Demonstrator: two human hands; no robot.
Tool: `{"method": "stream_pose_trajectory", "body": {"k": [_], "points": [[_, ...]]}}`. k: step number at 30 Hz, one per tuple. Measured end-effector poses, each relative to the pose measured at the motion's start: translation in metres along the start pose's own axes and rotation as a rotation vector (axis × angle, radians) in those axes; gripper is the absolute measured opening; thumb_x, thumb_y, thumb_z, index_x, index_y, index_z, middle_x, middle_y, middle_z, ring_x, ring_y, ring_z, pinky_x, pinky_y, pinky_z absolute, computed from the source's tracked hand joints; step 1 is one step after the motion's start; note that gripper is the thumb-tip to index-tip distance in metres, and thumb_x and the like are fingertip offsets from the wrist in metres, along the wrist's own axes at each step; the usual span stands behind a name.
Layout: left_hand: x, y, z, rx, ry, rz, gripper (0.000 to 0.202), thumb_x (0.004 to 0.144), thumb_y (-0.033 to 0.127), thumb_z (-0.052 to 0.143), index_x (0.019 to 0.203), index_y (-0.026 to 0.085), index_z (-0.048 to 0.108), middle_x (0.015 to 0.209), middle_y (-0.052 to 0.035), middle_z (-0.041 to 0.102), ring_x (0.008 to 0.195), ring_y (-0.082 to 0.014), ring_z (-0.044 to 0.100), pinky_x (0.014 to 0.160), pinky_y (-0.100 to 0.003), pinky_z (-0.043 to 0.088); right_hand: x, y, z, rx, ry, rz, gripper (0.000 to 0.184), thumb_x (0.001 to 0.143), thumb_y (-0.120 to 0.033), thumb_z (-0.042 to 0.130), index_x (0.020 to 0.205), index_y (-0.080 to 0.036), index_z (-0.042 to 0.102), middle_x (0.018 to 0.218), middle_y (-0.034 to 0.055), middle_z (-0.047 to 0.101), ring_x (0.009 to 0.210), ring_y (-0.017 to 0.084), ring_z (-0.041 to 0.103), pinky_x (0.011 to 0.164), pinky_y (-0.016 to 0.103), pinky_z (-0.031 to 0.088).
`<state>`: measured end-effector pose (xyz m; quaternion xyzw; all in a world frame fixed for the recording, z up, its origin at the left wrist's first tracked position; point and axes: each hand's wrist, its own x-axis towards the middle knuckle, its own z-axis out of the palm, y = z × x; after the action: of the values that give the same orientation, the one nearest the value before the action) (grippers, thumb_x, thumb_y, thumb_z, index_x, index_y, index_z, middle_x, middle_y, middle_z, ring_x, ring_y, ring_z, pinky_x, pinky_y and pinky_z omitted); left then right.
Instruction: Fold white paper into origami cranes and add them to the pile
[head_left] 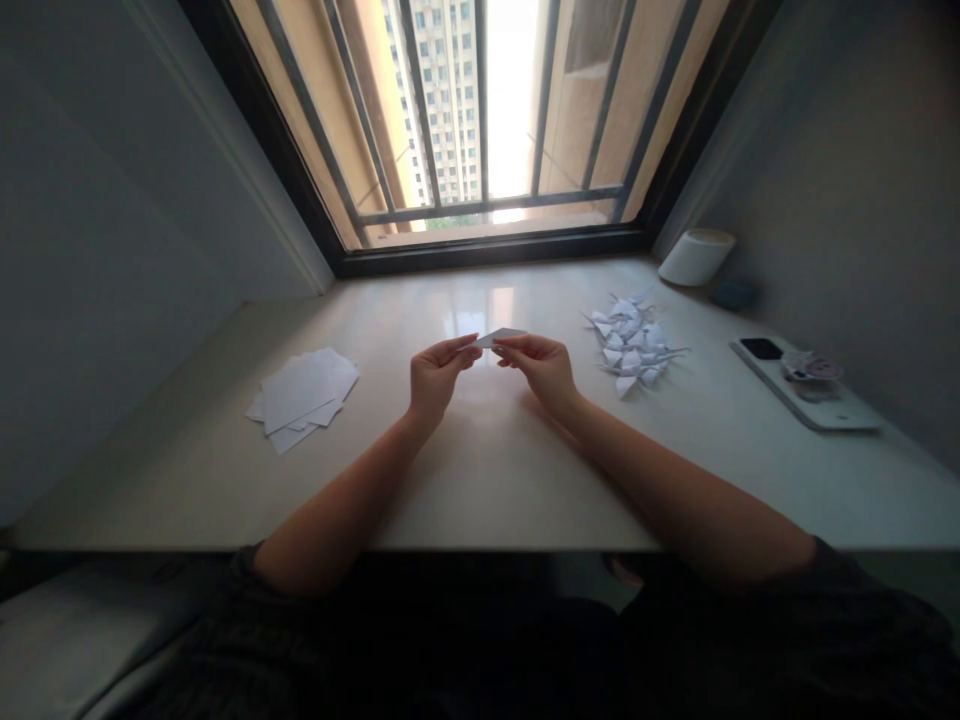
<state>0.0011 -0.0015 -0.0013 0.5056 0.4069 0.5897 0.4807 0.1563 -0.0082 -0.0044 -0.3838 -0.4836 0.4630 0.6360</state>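
A small folded piece of white paper [504,333] is held above the middle of the white table, its upper edge rising to a low point. My left hand [439,375] pinches its left end between thumb and fingers. On the other side, my right hand [541,368] grips the paper's lower right part, fingertips close to those of my left hand. To the left lies a loose stack of white paper sheets [304,392]. A pile of folded paper pieces with thin pointed ends [631,340] sits to the right of my right hand.
The white table [465,490] runs up to a barred window [487,130]. At the far right rests a phone [806,390] with a round grip on its back. A white cylindrical object [696,257] and a small dark blurred item [733,292] stand by the right wall.
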Motion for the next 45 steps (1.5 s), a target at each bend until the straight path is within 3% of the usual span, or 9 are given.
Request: {"method": "stream_pose_trajectory", "body": {"k": [14,30,45], "points": [[-0.0004,-0.0004,0.0019,-0.022,0.014,0.0,0.033,0.062,0.035,0.082,0.092,0.021,0.076,0.082,-0.0054,0.075,0.077,-0.0179,0.07,0.077,-0.033,0.054,0.0,0.0042,0.0002,0.005,0.024,0.032,0.021,0.063,-0.039,0.08,0.077,-0.025,0.076,0.074,0.0002,0.072,0.062,0.013,0.061,0.065,0.031,0.049],[-0.0025,0.0015,0.0022,-0.034,-0.003,-0.013,0.033,0.065,0.037,0.08,0.094,0.021,0.075,0.087,-0.0061,0.075,0.078,-0.0183,0.071,0.08,-0.035,0.054,-0.0005,0.0004,0.0029,0.051,0.076,0.057,0.022,0.058,-0.037,0.083,0.076,-0.026,0.075,0.088,0.0013,0.075,0.066,0.014,0.064,0.067,0.033,0.053],[-0.0044,0.0037,0.0035,-0.022,-0.032,-0.025,0.044,0.065,0.039,0.08,0.102,0.017,0.072,0.082,-0.0068,0.075,0.079,-0.0189,0.071,0.078,-0.031,0.052,-0.0002,0.0007,0.0039,0.109,0.116,0.095,0.021,0.056,-0.033,0.083,0.072,-0.022,0.073,0.082,0.0014,0.074,0.066,0.014,0.063,0.069,0.033,0.052]]}}
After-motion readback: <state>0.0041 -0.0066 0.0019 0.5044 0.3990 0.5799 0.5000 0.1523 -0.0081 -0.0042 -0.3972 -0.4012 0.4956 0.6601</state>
